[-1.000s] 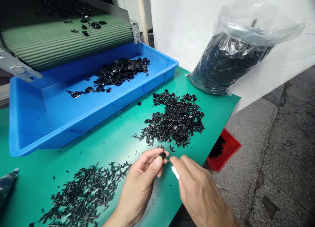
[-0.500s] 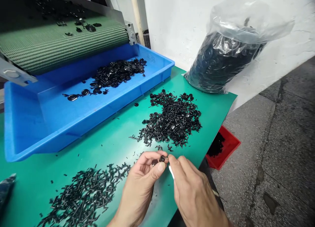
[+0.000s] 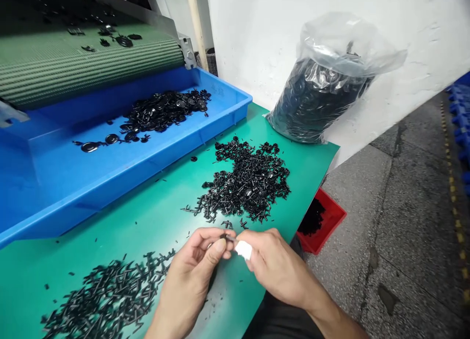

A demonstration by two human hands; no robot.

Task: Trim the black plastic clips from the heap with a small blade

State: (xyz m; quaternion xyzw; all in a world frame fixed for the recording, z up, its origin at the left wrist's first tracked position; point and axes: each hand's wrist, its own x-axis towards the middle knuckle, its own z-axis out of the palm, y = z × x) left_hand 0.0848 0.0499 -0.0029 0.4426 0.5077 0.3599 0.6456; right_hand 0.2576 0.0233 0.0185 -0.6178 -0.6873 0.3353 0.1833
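Observation:
My left hand [image 3: 185, 278] pinches a small black plastic part [image 3: 223, 236] between thumb and fingers. Closed round a small tool with a white body [image 3: 244, 250] is my right hand [image 3: 281, 273]; the tool's thin tip reaches to the black part, and its exact kind is unclear. Both hands are above the near edge of the green tabletop [image 3: 154, 202]. Beyond them lies a pile of small black plastic parts [image 3: 249, 177]. To the left of my left hand is a second heap of black cross-shaped pieces [image 3: 110, 295].
A blue tray [image 3: 176, 155] with black parts stands under the end of a green conveyor belt [image 3: 143, 55]. A clear plastic bag [image 3: 319, 89] full of black parts leans against the white wall [image 3: 257, 30]. Below the table's right edge is a red bin [image 3: 330, 226].
My right hand has turned, so more of the tool's white body shows. The black part has tilted in my left fingers. The whole view has shifted slightly to the right.

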